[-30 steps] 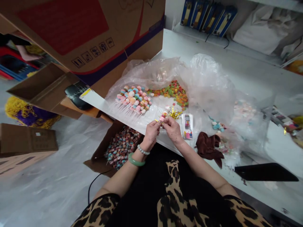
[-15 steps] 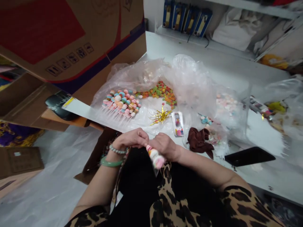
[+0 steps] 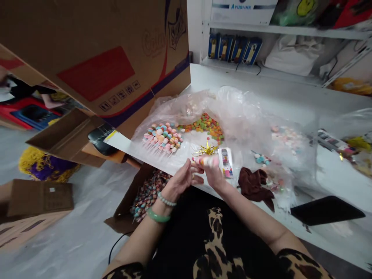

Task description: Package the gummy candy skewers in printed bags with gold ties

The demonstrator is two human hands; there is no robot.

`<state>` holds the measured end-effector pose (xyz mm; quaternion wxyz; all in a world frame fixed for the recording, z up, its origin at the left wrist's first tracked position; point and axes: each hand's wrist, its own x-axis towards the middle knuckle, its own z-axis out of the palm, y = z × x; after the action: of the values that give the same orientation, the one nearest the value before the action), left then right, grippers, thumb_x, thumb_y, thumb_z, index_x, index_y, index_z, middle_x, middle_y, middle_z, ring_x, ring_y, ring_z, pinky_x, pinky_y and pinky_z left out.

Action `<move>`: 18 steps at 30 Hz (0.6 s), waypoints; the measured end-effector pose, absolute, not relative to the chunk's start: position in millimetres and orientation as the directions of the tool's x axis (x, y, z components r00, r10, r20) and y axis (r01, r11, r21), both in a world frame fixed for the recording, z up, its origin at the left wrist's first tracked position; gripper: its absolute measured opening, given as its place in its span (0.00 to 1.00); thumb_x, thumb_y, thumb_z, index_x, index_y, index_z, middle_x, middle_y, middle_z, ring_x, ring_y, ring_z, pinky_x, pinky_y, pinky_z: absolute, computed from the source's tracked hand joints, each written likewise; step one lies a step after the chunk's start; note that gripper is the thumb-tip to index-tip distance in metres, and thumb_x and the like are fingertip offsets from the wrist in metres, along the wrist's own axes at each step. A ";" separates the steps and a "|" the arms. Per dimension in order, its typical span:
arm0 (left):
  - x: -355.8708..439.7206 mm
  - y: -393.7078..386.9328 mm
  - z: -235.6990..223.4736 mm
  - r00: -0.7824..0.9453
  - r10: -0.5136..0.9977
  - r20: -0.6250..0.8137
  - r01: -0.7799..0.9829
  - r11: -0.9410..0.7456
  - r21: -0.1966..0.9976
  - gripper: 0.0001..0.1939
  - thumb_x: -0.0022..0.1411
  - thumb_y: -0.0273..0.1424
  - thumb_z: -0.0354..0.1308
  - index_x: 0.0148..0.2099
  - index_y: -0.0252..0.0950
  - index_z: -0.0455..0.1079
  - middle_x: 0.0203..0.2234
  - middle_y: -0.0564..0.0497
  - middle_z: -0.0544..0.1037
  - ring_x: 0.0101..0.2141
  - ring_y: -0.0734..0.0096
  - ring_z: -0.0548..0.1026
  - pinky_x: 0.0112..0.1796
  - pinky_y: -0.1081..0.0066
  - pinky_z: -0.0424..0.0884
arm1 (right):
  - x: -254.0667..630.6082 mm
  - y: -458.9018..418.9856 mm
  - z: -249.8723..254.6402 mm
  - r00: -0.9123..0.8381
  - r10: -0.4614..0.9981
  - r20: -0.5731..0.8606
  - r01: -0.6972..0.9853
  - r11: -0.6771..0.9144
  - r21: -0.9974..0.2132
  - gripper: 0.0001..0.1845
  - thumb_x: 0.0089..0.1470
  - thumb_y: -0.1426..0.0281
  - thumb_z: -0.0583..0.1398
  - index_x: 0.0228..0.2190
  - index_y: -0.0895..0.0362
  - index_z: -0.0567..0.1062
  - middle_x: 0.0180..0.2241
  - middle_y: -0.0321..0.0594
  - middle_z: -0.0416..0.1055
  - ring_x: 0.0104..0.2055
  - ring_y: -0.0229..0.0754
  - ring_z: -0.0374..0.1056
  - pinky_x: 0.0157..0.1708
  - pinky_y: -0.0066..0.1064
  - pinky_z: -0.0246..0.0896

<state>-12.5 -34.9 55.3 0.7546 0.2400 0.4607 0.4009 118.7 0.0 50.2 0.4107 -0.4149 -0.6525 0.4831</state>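
My right hand [image 3: 214, 174] is closed round a pastel candy skewer [image 3: 207, 160], which is smeared by motion and lies roughly level above the table's front edge. Just left of it is my left hand [image 3: 185, 176], its fingers apart and slightly bent close to the skewer's left end. I cannot tell whether they touch it. Beyond the hands lie gold tinsel ties [image 3: 208, 148] and a stack of small printed cards [image 3: 226, 162]. Several candy skewers with white sticks [image 3: 164, 137] lie in a cluster at the left, on clear plastic.
Loose ring-shaped candies [image 3: 203, 124] are spread behind the tinsel, beside crumpled plastic bags [image 3: 241, 110]. A brown cloth [image 3: 255, 184] and a black phone [image 3: 327, 210] lie at the right. A large carton [image 3: 116, 58] stands at the left. Below the table edge, an open box holds wrapped skewers [image 3: 149, 193].
Both hands have moved forward from my body, over the table edge. The candy skewer has swung from pointing down towards me to nearly level. My left fingers have spread from a pinch.
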 end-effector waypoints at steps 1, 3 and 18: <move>-19.3 -35.0 48.8 0.433 0.751 -0.499 -0.362 0.652 0.667 0.32 0.52 0.61 0.56 0.38 0.35 0.68 0.26 0.45 0.75 0.24 0.64 0.75 0.26 0.67 0.69 | 124.2 -3.2 47.1 -0.336 0.922 0.193 0.227 0.278 -0.933 0.15 0.55 0.61 0.56 0.21 0.54 0.65 0.19 0.35 0.60 0.24 0.38 0.58 0.27 0.31 0.54; -31.2 -36.7 39.6 0.594 0.659 -0.462 -0.272 0.705 0.655 0.34 0.49 0.62 0.57 0.38 0.34 0.68 0.24 0.46 0.74 0.19 0.66 0.72 0.21 0.71 0.65 | 135.3 -6.5 42.9 -0.426 0.868 0.254 0.354 0.418 -0.837 0.13 0.52 0.64 0.59 0.20 0.54 0.66 0.20 0.36 0.63 0.27 0.40 0.60 0.31 0.32 0.55; -85.0 -72.1 54.5 0.383 0.807 -0.450 0.918 -0.277 0.285 0.14 0.66 0.40 0.48 0.34 0.41 0.71 0.29 0.48 0.77 0.31 0.62 0.74 0.33 0.67 0.59 | 173.9 -62.0 23.5 -0.459 0.865 -0.201 0.600 0.136 -0.788 0.07 0.57 0.68 0.58 0.36 0.51 0.76 0.31 0.38 0.78 0.35 0.43 0.73 0.34 0.31 0.63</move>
<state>-85.0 -72.1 54.5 0.2548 0.7915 0.5448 -0.1087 173.9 -62.0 23.5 0.1539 -0.4967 -0.7377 0.4306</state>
